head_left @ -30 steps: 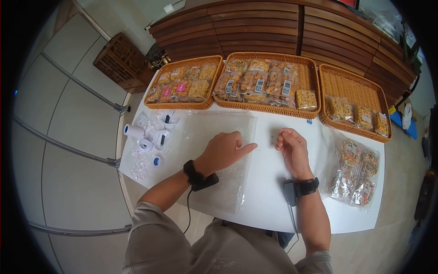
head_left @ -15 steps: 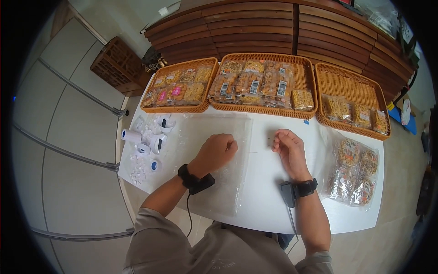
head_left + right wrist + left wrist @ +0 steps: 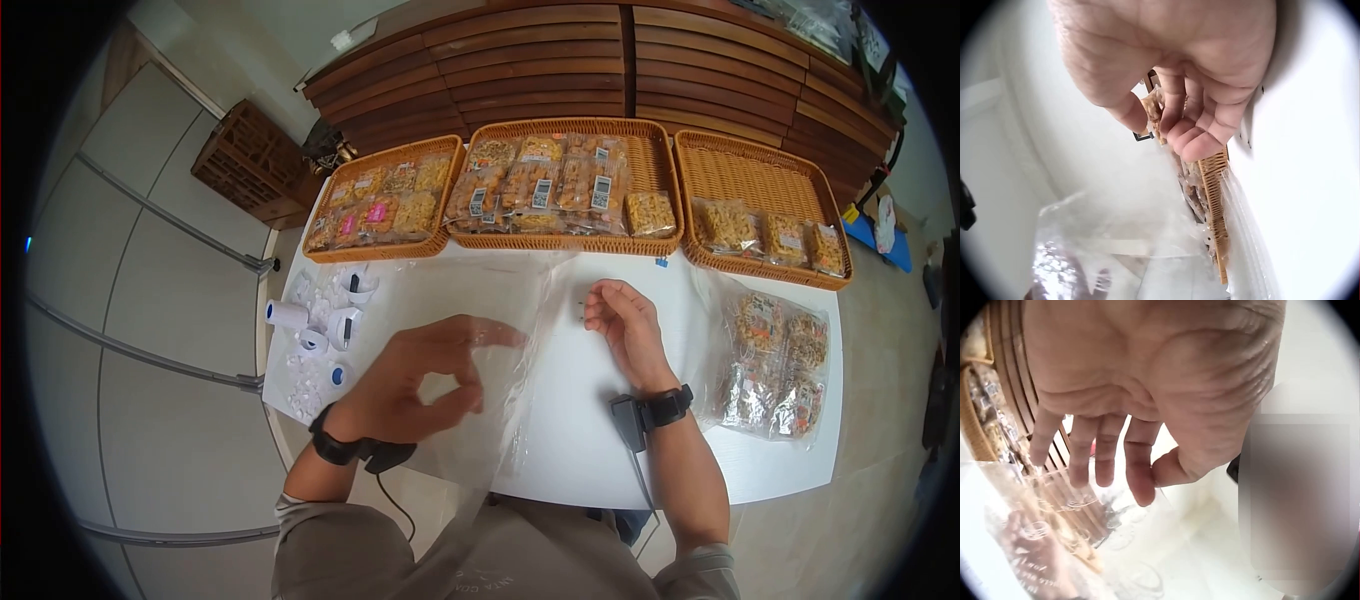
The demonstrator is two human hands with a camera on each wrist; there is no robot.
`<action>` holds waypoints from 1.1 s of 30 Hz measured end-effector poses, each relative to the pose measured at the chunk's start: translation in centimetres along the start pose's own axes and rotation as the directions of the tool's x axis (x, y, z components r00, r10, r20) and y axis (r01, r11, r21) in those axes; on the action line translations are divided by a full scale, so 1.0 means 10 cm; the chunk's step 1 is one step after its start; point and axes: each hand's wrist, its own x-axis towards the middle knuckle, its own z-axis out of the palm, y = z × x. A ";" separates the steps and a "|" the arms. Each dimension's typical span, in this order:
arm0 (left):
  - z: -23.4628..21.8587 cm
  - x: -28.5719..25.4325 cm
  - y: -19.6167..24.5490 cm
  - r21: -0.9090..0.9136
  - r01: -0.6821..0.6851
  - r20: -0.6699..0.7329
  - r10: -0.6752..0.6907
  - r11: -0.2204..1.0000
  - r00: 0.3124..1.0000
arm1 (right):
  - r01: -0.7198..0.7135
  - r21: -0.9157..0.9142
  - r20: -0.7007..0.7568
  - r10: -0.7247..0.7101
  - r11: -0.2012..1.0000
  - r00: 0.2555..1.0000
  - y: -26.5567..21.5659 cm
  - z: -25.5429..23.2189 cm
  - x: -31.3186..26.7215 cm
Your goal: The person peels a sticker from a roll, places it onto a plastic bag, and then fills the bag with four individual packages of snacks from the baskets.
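My left hand [image 3: 410, 375] is over the left half of the table, thumb and forefinger tips together, the other fingers stretched out. It pinches a large clear plastic bag [image 3: 505, 420], whose raised film overlaps the fingers in the head view. The bag's lower edge reaches down past the table's front. In the left wrist view, shiny plastic film [image 3: 1041, 550] with faint print hangs beyond the fingers. My right hand [image 3: 625, 325] rests on the white table with fingers loosely curled and nothing in them.
Three wicker trays [image 3: 755, 152] with packaged snacks line the table's back. A clear bag of snack packs [image 3: 780, 365] lies at the right. Label rolls [image 3: 287, 314] and paper scraps [image 3: 300, 385] cover the left end. A blue clip [image 3: 661, 262] lies by the middle tray.
My left hand has moved left and toward the body, its fingers spreading. The bag, flat on the table before, is now lifted and slanted. The right hand has stayed in place.
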 end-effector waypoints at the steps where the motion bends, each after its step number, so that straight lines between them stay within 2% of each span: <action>1: -0.04 -0.01 0.03 -0.107 0.035 -0.003 -0.035 0.994 0.999 | 0.002 0.002 -0.006 -0.002 1.000 1.000 -0.02 0.03 0.00; 3: -0.11 0.00 0.07 -0.315 0.100 0.007 -0.103 0.944 0.995 | 0.008 0.015 -0.009 -0.008 1.000 1.000 -0.03 0.07 -0.01; 5: -0.14 0.04 0.08 -0.449 0.182 0.024 -0.192 0.875 0.981 | 0.016 0.032 -0.007 -0.016 0.999 1.000 -0.05 0.09 -0.03; 7: -0.09 0.13 0.00 -0.544 0.123 -0.010 -0.153 0.830 0.988 | -0.011 0.080 0.066 0.005 0.997 0.998 -0.03 0.03 -0.02; 10: -0.10 0.21 -0.12 -0.657 0.237 -0.047 -0.353 0.716 0.935 | -0.051 0.145 0.139 0.031 0.988 0.990 -0.03 -0.02 -0.02; 11: -0.12 0.23 -0.17 -0.647 0.231 -0.057 -0.348 0.727 0.936 | -0.064 0.165 0.157 0.038 0.984 0.987 -0.04 -0.01 -0.02; 14: -0.23 0.26 -0.27 -0.581 0.223 -0.105 -0.343 0.783 0.933 | -0.023 0.324 0.030 0.014 0.946 0.999 -0.10 0.14 -0.09; 17: -0.36 0.30 -0.30 -0.446 0.267 -0.168 -0.373 0.854 0.913 | -0.082 0.318 0.263 -0.005 0.945 0.965 -0.13 0.01 -0.07; 18: -0.40 0.32 -0.25 -0.401 0.301 -0.192 -0.400 0.865 0.896 | -0.043 0.331 0.198 -0.025 0.943 0.980 -0.11 0.02 -0.11; 19: -0.45 0.32 -0.23 -0.355 0.336 -0.219 -0.427 0.872 0.877 | -0.035 0.347 0.253 -0.058 0.937 0.966 -0.06 -0.02 -0.11; 21: -0.57 0.29 -0.32 -0.304 0.315 -0.244 -0.393 0.899 0.887 | -0.026 0.380 0.363 -0.123 0.925 0.924 0.07 -0.11 -0.07; 23: -0.67 0.27 -0.36 -0.266 0.320 -0.250 -0.385 0.909 0.888 | -0.048 0.379 0.415 -0.123 0.924 0.901 0.02 -0.08 -0.09; 25: -0.72 0.26 -0.36 -0.140 0.351 -0.273 -0.377 0.926 0.885 | -0.054 0.414 0.458 -0.156 0.909 0.875 0.04 -0.11 -0.07; 28: -0.72 0.24 -0.35 -0.047 0.359 -0.295 -0.356 0.932 0.887 | -0.032 0.221 0.359 -0.050 0.975 0.932 0.05 -0.10 -0.06; 31: -0.78 0.15 -0.34 -0.036 0.362 -0.288 -0.357 0.931 0.889 | -0.083 0.063 0.424 0.048 0.995 0.904 -0.08 -0.04 -0.10; 32: -0.80 0.15 -0.35 -0.045 0.360 -0.273 -0.358 0.932 0.893 | -0.084 -0.007 0.351 0.081 0.996 0.933 -0.11 0.02 -0.14; 33: -0.85 0.08 -0.36 -0.056 0.368 -0.271 -0.368 0.928 0.889 | -0.087 0.000 0.338 0.082 0.996 0.938 -0.11 0.01 -0.13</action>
